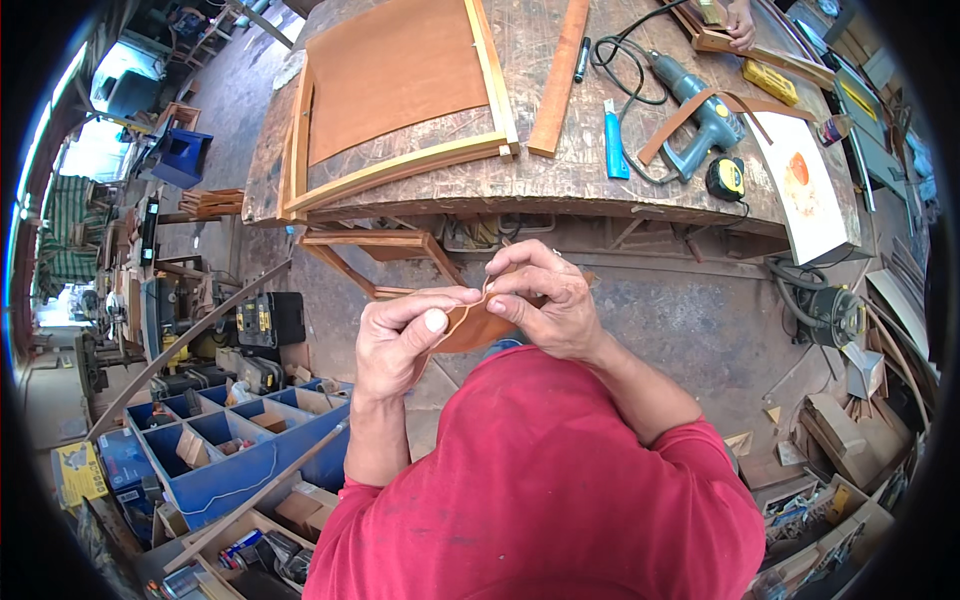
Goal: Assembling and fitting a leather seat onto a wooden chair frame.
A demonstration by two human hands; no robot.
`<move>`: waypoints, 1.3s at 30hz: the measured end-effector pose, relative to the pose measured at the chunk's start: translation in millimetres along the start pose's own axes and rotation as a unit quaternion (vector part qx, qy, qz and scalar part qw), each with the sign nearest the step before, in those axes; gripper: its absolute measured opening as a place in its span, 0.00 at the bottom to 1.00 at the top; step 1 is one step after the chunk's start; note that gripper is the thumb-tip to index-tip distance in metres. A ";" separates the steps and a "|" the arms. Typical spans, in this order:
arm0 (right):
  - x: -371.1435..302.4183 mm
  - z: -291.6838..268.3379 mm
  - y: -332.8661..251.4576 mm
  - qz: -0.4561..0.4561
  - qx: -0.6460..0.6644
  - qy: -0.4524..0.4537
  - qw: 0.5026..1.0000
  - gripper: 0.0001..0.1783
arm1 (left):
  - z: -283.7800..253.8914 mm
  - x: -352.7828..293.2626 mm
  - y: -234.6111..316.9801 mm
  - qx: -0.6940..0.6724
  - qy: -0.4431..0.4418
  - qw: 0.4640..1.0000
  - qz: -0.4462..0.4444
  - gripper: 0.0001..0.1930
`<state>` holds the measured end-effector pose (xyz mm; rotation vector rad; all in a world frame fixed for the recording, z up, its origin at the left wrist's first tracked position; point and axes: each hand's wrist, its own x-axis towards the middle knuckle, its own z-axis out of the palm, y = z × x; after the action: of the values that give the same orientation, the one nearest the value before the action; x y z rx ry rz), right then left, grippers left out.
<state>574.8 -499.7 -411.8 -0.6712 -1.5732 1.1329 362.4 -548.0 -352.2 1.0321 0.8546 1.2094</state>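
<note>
A brown leather-like sheet (472,330) hangs in front of my body, its upper edge raised between my two hands. My left hand (398,335) pinches that wavy, pale-rimmed edge between thumb and fingers. Close beside it, my right hand (548,298) is closed on the same edge, its fingertips almost meeting those of the left. Part of the sheet is hidden behind my hands and red shirt. Beyond them, a wooden frame (400,168) lies on the workbench (560,190), with a larger brown sheet (395,85) inside it.
On the bench are a wooden strip (560,75), a blue cutter (614,145), a heat gun (700,110) and a tape measure (726,178). Another person's hand (740,25) works at the far right. A blue divided bin (235,460) stands at my left.
</note>
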 end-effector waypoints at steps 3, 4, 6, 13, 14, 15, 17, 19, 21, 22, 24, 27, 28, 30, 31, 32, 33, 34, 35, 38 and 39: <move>-1.0 1.2 0.4 0.014 0.013 0.028 0.999 0.08 | 2.9 -2.1 1.7 0.046 0.004 0.999 0.018 0.12; -1.2 1.5 0.3 -0.001 0.004 0.031 0.999 0.07 | 3.9 -2.3 2.0 0.043 0.022 0.999 0.013 0.11; -1.4 1.2 0.1 -0.015 -0.005 0.037 0.999 0.07 | 7.1 -4.9 2.3 0.068 0.022 0.997 0.025 0.11; 0.5 -2.9 -4.5 -0.100 -0.033 0.014 0.994 0.08 | 15.8 -15.3 5.2 0.142 0.040 0.987 0.064 0.11; 0.2 -3.7 -5.8 -0.105 -0.034 0.011 0.994 0.08 | 16.0 -16.0 5.6 0.143 0.036 0.987 0.064 0.11; 0.1 -3.7 -6.7 -0.107 -0.033 0.008 0.994 0.08 | 16.4 -16.3 5.5 0.152 0.030 0.985 0.074 0.11; -0.3 -4.4 -8.4 -0.100 -0.032 0.013 0.994 0.08 | 16.6 -16.7 5.4 0.160 0.025 0.983 0.084 0.11; -1.0 -5.1 -9.2 -0.105 -0.041 0.012 0.994 0.09 | 17.6 -17.3 5.1 0.154 0.019 0.984 0.083 0.11; -1.7 -5.4 -9.0 -0.110 -0.051 0.011 0.993 0.10 | 19.8 -17.8 4.2 0.161 0.020 0.981 0.106 0.10; -2.1 -5.3 -8.6 -0.115 -0.060 0.016 0.991 0.10 | 20.7 -17.8 4.1 0.168 0.021 0.978 0.121 0.10; -3.4 -4.4 -8.2 -0.120 -0.068 0.019 0.990 0.11 | 26.1 -17.5 0.6 0.202 0.013 0.968 0.148 0.10; -4.6 -1.8 -8.2 -0.122 -0.089 0.035 0.988 0.11 | 30.6 -13.8 -3.5 0.259 0.023 0.947 0.188 0.10; -4.7 -1.0 -8.7 -0.144 -0.088 0.044 0.985 0.11 | 30.9 -12.1 -4.0 0.285 0.030 0.936 0.205 0.10; -4.3 -1.3 -10.2 -0.166 -0.089 0.054 0.981 0.11 | 27.9 -8.4 -1.7 0.279 0.041 0.936 0.211 0.09; -5.0 -2.3 -12.1 -0.102 -0.058 0.032 0.993 0.10 | 24.6 -7.8 2.1 0.294 0.018 0.936 0.191 0.07; -5.4 -3.6 -13.8 -0.065 -0.023 0.013 0.998 0.10 | 21.8 -7.3 5.1 0.306 -0.002 0.935 0.178 0.06; -4.1 -5.2 -14.3 -0.036 -0.028 0.009 0.999 0.10 | 19.8 -5.5 6.4 0.307 -0.003 0.936 0.170 0.06; -3.0 -7.0 -14.7 -0.069 -0.026 -0.018 0.997 0.09 | 17.8 -3.7 7.7 0.307 -0.021 0.936 0.174 0.05; -1.9 -8.5 -15.1 -0.086 -0.026 -0.045 0.995 0.09 | 16.4 -1.8 8.6 0.311 -0.036 0.935 0.168 0.05; -0.8 -11.6 -16.3 -0.103 -0.057 -0.066 0.991 0.09 | 16.0 3.7 9.1 0.320 -0.052 0.929 0.178 0.06; -0.5 -11.6 -16.2 -0.103 -0.060 -0.069 0.990 0.09 | 17.1 5.0 8.8 0.322 -0.059 0.928 0.179 0.06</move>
<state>588.0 -502.7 -397.1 -0.5030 -1.7951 0.9534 376.4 -545.5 -338.3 1.8404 1.0244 1.1690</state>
